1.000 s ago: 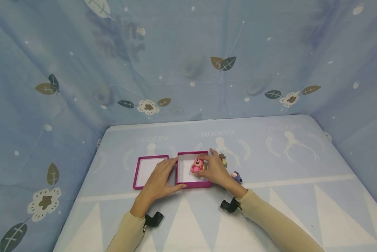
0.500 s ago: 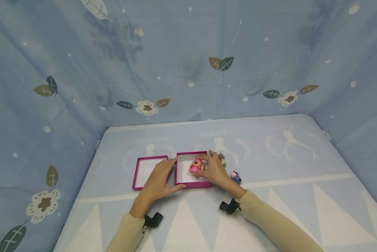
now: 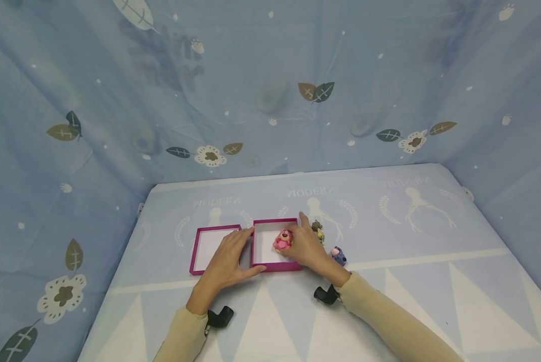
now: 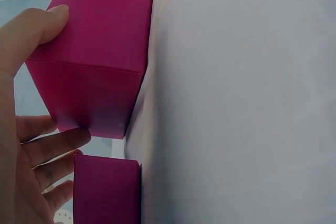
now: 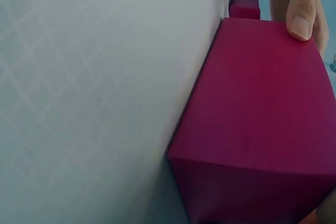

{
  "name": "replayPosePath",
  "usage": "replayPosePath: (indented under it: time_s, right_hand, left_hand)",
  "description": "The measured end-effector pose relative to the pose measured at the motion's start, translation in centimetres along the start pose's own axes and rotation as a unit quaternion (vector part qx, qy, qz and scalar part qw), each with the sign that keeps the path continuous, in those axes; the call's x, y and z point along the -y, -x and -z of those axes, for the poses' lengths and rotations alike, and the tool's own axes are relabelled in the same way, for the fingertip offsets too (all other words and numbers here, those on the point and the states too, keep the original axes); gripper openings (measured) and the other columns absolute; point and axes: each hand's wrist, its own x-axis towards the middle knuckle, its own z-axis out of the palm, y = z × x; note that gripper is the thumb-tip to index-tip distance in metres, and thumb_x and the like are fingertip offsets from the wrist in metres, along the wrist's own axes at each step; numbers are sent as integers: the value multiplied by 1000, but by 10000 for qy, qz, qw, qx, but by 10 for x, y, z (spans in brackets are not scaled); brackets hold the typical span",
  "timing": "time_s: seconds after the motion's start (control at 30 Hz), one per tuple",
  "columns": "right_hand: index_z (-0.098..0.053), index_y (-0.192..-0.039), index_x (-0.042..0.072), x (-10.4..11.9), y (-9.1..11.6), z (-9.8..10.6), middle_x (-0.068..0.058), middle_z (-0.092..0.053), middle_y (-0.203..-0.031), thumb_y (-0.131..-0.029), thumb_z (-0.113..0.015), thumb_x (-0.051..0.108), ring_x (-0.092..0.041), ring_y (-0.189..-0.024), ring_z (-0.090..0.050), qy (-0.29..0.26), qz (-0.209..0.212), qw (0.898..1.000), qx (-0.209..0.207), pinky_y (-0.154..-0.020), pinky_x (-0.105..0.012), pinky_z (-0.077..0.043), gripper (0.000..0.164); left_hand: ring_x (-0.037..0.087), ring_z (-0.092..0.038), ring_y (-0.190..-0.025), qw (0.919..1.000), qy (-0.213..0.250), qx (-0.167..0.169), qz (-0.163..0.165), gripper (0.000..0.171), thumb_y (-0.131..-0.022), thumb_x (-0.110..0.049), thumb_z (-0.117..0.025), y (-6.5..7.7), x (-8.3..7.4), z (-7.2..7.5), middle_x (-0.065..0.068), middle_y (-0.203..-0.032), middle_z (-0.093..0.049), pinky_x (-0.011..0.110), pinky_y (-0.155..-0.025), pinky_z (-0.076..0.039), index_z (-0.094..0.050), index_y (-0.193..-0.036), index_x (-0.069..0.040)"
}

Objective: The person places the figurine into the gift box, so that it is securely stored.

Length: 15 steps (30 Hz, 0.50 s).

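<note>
An open magenta box (image 3: pixel 276 267) with a white inside stands at mid-table. My left hand (image 3: pixel 227 259) grips its near left corner, the thumb (image 4: pixel 55 22) on the front wall and the fingers (image 4: pixel 60 145) at the left side. Inside the box, toward its right side, is a small pink bear figurine (image 3: pixel 282 241) facing up. My right hand (image 3: pixel 307 247) reaches over the right wall and holds the bear by its right side, thumb below and fingers above. The palm hides the bear's right edge. In the right wrist view, the box wall (image 5: pixel 257 93) hides the bear.
Left of the box lies a shallow magenta lid (image 3: pixel 193 256), white inside, partly behind my left hand. Right of my right hand are a brown-and-yellow figurine (image 3: pixel 318 231) and a blue figurine (image 3: pixel 338 255). A patterned blue curtain (image 3: pixel 270 100) surrounds the table.
The pink bear has shifted slightly right and toward me in the box, and my right-hand fingers have drawn to its right side. My left hand stays on the box corner.
</note>
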Motion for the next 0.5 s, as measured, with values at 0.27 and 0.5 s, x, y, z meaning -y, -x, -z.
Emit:
replayPosePath:
  time_s: [0.27, 0.5]
  right_hand:
    - [-68, -116, -1, 0, 1, 0, -36, -32, -148, -70, -88, 26, -50, -116, -58, -16, 62, 10000, -50, -94, -60, -51, 57]
    - [-67, -119, 1, -2, 0, -1, -36, -33, -148, -72, -87, 27, -49, -117, -57, -145, 16, 9999, -30, -96, -62, -49, 57]
  left_hand:
    - [31, -49, -134, 10000, -10, 30, -2, 97, -74, -60, -74, -1, 1, 0, 11, -143, -54, 53, -113, -36, -41, -148, -7]
    - [30, -49, -133, 10000, -12, -4, -33, 97, -73, -60, -74, -1, 1, 0, 10, -143, -54, 52, -113, -37, -42, -147, -6]
